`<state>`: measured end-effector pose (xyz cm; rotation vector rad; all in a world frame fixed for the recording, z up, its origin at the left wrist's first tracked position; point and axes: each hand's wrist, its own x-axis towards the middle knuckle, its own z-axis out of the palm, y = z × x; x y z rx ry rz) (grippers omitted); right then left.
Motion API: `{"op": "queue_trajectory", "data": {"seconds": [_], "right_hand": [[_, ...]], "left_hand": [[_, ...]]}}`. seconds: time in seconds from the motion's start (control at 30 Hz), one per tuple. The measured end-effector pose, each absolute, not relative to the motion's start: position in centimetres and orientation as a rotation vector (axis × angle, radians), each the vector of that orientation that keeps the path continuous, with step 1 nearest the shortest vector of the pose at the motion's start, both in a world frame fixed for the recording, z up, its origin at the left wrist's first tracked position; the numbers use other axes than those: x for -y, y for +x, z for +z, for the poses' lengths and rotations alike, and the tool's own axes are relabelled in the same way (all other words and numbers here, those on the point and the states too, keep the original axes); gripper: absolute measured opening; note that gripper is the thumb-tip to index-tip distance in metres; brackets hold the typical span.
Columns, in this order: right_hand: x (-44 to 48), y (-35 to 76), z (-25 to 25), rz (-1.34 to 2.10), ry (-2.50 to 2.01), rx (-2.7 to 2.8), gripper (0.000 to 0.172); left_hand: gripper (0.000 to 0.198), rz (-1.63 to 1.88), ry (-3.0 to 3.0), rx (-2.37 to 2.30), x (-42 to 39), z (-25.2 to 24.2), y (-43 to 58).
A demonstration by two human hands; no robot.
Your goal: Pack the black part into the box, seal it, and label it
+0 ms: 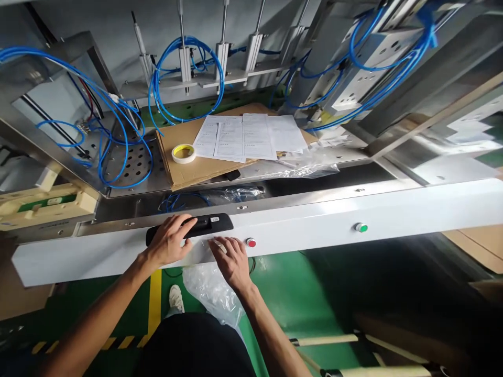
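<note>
A long black plastic part [220,223] with rounded ends, a recessed middle and a small white label lies along the top edge of the white front panel. My left hand [173,240] rests over its left half, fingers curled on it and the index finger stretched along the recess; the hand hides some of the part. Just to the right, my right hand [231,257] has its fingers bent down on the rim of a clear plastic bag [214,290], which hangs in front of the panel. The fingertips partly hide the bag's upper edge.
A red button [251,243] sits beside my right hand, a green button [361,228] farther right. Behind the panel are cardboard [184,175], printed papers [247,139], a tape roll [183,153] and coiled blue air hoses [155,89]. Metal frames rise on both sides.
</note>
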<state>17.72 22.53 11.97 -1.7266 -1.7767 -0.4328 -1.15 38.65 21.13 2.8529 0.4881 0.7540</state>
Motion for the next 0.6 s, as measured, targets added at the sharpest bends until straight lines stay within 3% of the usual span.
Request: {"op": "queue_trajectory", "data": {"seconds": [0.6], "right_hand": [[-22.3,16.2,13.7,-0.384,-1.766,1.752,0.027]], "left_hand": [[0.058,0.586,2.834,-0.522,-39.1,20.9,0.5]]}}
